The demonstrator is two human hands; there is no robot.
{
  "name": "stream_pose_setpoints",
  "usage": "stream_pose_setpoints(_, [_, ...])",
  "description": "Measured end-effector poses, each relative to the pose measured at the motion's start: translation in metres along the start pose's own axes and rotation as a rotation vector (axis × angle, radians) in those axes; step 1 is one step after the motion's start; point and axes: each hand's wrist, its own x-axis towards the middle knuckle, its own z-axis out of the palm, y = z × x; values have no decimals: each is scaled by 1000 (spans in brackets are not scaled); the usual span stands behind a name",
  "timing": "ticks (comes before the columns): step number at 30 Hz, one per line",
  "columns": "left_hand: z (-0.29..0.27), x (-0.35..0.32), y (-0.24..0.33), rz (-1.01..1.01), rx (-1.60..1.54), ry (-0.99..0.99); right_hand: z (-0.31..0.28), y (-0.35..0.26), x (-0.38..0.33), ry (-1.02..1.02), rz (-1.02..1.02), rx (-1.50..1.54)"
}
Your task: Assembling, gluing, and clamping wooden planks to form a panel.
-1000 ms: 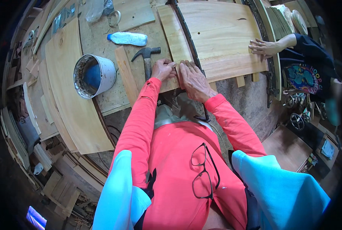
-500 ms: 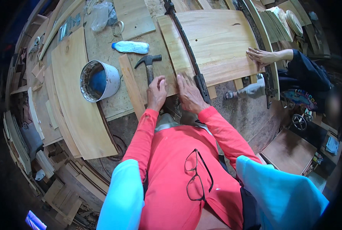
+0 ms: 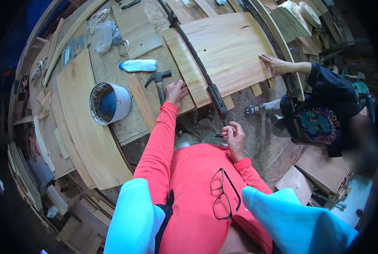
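Note:
A wide, pale wooden panel (image 3: 227,46) lies under a dark metal bar clamp (image 3: 196,58). My left hand (image 3: 175,92) is open, its fingers stretched against the panel's left edge, beside the hammer (image 3: 160,80). My right hand (image 3: 235,137) is closed at the near end of the clamp, its fingers curled round what looks like the dark clamp handle (image 3: 219,136). Part of that handle is hidden by the fingers. At the panel's right side, another person's hand (image 3: 278,65) rests on the wood next to a second bar clamp (image 3: 278,46).
Left of the hammer lie a wooden strip (image 3: 141,101), a wrapped bottle with a blue cap (image 3: 139,65) and a white bucket (image 3: 122,103). A long board (image 3: 85,122) lies farther left. The other person, in a dark shirt (image 3: 320,114), is at the right.
My right hand has left the panel's near edge and come down to the clamp's near end. My left hand has moved up to the panel's left edge. The other person leans farther in.

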Motion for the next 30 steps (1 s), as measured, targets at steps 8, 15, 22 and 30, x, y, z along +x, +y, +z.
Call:
stream_pose_setpoints(8, [0,4,9,-10,266,-5,-12,19,20,87,-81,-282])
stream_pose_setpoints(15, [7,5,10,8,325,-13,-14,35,21,67,-93,-325])
stream_pose_setpoints(22, [8,16,18,72,669,32,-7,41,22,-31,-138,-557])
stream_pose_setpoints(30, [5,10,18,49,611,-83,-13,41,30,-79,-48,-489])
